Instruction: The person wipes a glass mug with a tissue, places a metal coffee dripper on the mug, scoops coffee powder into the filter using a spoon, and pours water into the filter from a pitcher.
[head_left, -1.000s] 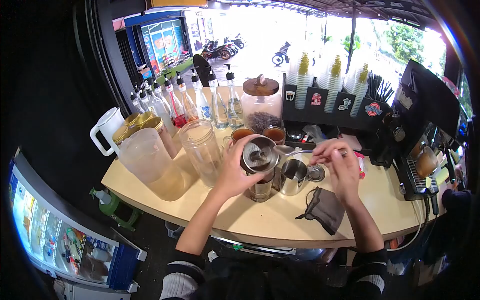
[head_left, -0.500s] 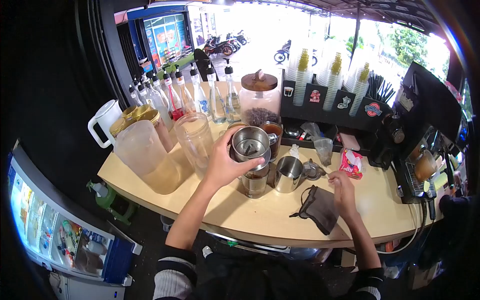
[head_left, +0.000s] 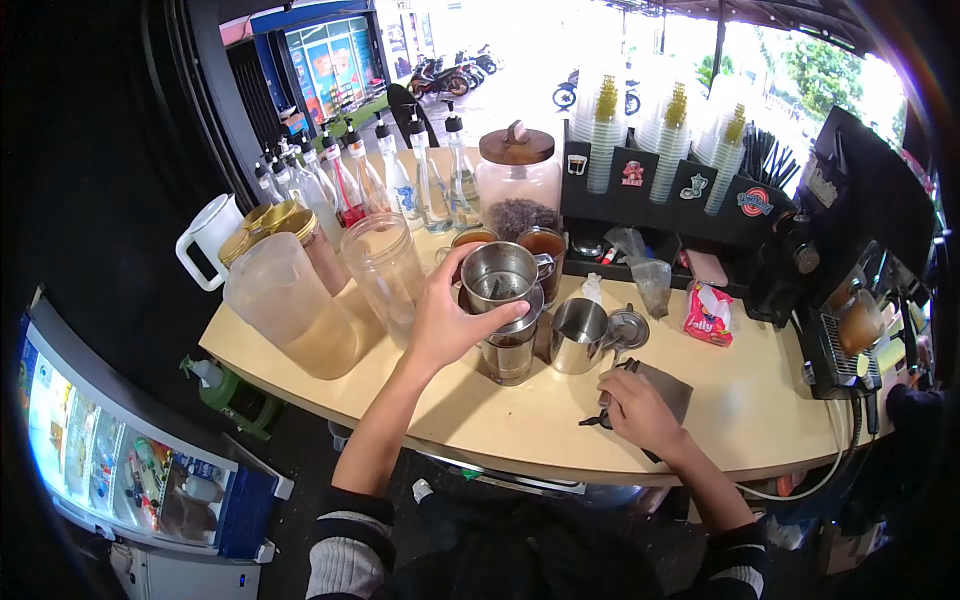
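Note:
My left hand (head_left: 449, 322) is wrapped around a metal drip coffee filter (head_left: 499, 272), a small steel cup with a side handle and a flared base. It sits over a clear glass (head_left: 509, 360) with dark liquid low inside. Close to its right stands a steel cup (head_left: 578, 336), and beside that lies a round metal filter part (head_left: 627, 328). My right hand (head_left: 640, 408) is closed with curled fingers over a dark cloth (head_left: 664, 388); whatever they grip, if anything, is hidden. Behind the filter are two glasses of brown liquid, one of them a handled mug (head_left: 543, 262).
On the left stand a cloudy pitcher (head_left: 290, 310), a clear jar (head_left: 384, 268) and several pump bottles (head_left: 398, 190). A lidded jar of beans (head_left: 519, 190), cup rack (head_left: 640, 190), red packet (head_left: 709, 314) and coffee machine (head_left: 845, 340) line the back and right.
My right hand has moved left and toward me, from beside the round filter part to over the dark cloth. My left hand stays on the drip filter.

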